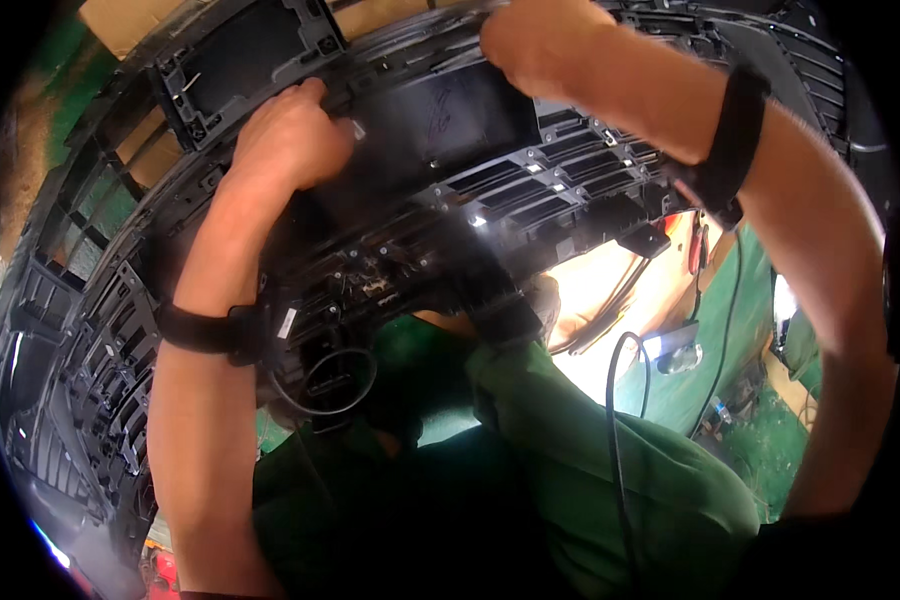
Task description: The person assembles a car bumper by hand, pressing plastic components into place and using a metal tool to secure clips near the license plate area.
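While we look down, the black plastic grille panel [490,170] lies above our lap, long axis left to right, ribbed back toward us | left hand [292,135] fingers curled, gripping its frame edge | right hand [535,45] closed on its upper rim | green trousers [590,470] beneath.

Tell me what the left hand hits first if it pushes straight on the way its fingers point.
The left hand already rests on the large black plastic grille panel; pushing on, it likely meets the panel's rectangular framed section just beyond, though depth is unclear.
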